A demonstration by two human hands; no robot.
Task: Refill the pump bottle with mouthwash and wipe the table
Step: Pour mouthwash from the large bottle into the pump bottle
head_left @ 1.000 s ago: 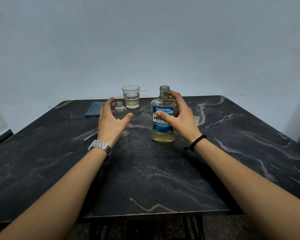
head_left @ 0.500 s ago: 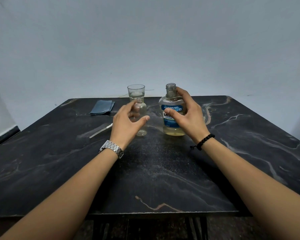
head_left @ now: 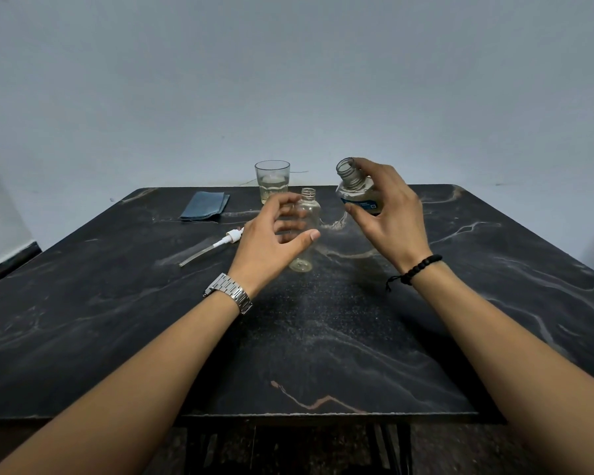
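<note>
A small clear pump bottle [head_left: 306, 214] stands uncapped and upright on the black marble table [head_left: 323, 337]. My left hand [head_left: 271, 241] curls around its left side with fingers apart, and I cannot tell whether it touches. My right hand [head_left: 388, 214] grips the open mouthwash bottle [head_left: 355, 190], lifted off the table and tilted with its neck toward the pump bottle. The white pump head [head_left: 220, 243] with its tube lies on the table to the left.
A glass [head_left: 272, 181] with a little pale liquid stands at the back edge behind the pump bottle. A folded blue cloth [head_left: 204, 205] lies at the back left. A pale wall rises behind the table.
My right hand has lifted the mouthwash bottle off the table and tipped its neck to the left. My left hand stays beside the pump bottle.
</note>
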